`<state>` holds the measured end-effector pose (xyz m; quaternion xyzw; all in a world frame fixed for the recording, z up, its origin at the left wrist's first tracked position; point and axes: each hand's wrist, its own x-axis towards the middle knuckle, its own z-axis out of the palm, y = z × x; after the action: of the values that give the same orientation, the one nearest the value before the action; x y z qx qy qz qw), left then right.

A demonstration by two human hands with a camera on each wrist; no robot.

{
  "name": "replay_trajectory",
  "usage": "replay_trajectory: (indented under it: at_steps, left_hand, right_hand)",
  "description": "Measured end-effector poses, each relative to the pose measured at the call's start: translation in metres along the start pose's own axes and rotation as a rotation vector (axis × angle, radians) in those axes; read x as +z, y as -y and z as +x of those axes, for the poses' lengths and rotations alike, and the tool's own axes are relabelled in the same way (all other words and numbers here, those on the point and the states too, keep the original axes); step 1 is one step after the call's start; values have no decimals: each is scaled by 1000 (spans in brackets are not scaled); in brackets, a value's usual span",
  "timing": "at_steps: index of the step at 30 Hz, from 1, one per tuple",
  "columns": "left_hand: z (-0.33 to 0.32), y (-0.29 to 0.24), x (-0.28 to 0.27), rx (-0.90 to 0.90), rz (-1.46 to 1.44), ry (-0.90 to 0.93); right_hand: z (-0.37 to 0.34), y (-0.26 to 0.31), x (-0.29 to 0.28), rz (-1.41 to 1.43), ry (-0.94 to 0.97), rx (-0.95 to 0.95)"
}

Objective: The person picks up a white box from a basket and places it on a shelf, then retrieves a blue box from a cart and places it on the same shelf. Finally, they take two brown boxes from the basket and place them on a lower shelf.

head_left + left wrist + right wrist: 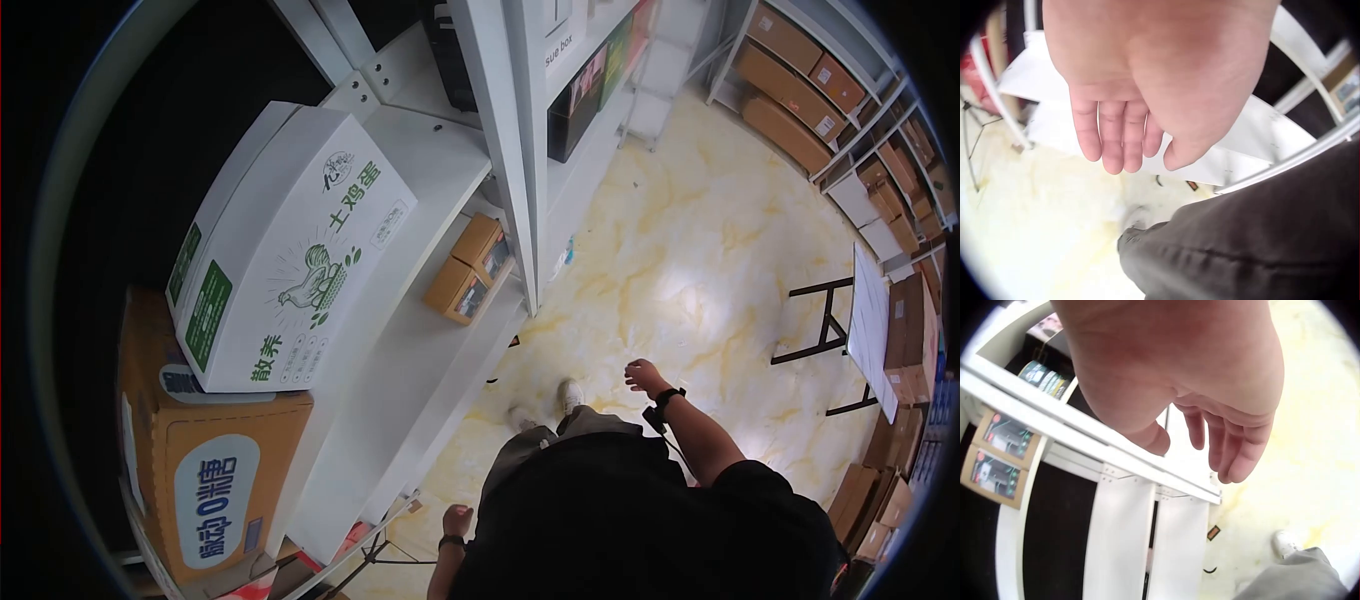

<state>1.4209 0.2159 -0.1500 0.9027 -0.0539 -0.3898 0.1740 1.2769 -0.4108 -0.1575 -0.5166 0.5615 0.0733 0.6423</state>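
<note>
The left hand (457, 520) hangs at the person's side; in the left wrist view that hand (1141, 94) shows its palm, with relaxed fingers and nothing held. In front of the body the right hand (648, 377) is held out over the floor. The right wrist view shows this hand (1191, 381) with loosely bent fingers, holding nothing. White shelving (1119, 531) lies beyond it. On the shelves at the left of the head view are a white carton with green print (300, 260), a brown carton (285, 420) and two small brown boxes (465, 268).
White shelf posts (500, 130) stand ahead. A folding table (870, 320) with dark legs is at the right, near racks of brown cartons (790, 100). A thin black stand (375, 548) is at the lower left. Small items, one orange and black (1213, 533), lie on the floor.
</note>
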Motion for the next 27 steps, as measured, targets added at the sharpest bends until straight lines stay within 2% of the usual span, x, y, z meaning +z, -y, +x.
replay_trajectory:
  at_steps: [1, 2, 4, 8, 10, 11, 12, 13, 14, 15, 18, 21, 23, 27]
  left_hand:
    - [3, 29, 14, -41, 13, 135]
    - [-9, 46, 26, 167, 41, 90]
    - [-32, 43, 34, 205, 67, 31]
    - [-37, 28, 33, 210, -4, 66]
    - [-22, 20, 27, 165, -170, 180]
    - [-16, 13, 24, -15, -329, 217]
    - [1, 19, 29, -43, -294, 223]
    - [11, 25, 39, -145, -560, 131]
    - [18, 22, 37, -115, -578, 36]
    - [26, 18, 26, -122, -534, 85]
    - [26, -11, 4, -156, -610, -32]
    - [7, -48, -3, -180, -710, -126]
    - [-8, -54, 15, -101, -654, -243]
    - [-67, -68, 75, -141, -579, -340]
  right_hand:
    - [-7, -11, -7, -9, -16, 12]
    - [-11, -20, -13, -21, -31, 22]
    - [-20, -35, -18, -62, -11, 62]
    - [-24, -50, -13, -205, 36, 74]
    - [-23, -47, -5, -291, 47, 55]
    - [-19, -42, 0, -351, 78, 32]
    - [-15, -34, 6, -413, 112, 11]
    - [-12, -27, 11, -411, 126, -51]
    - [-9, -21, 16, -408, 144, -110]
    - [-6, -13, 19, -417, 158, -120]
    - [9, 5, 24, -382, 189, -220]
    - [32, 18, 19, -379, 271, -184]
    - [50, 20, 7, -396, 348, -165]
    - [84, 34, -14, -510, 494, -104]
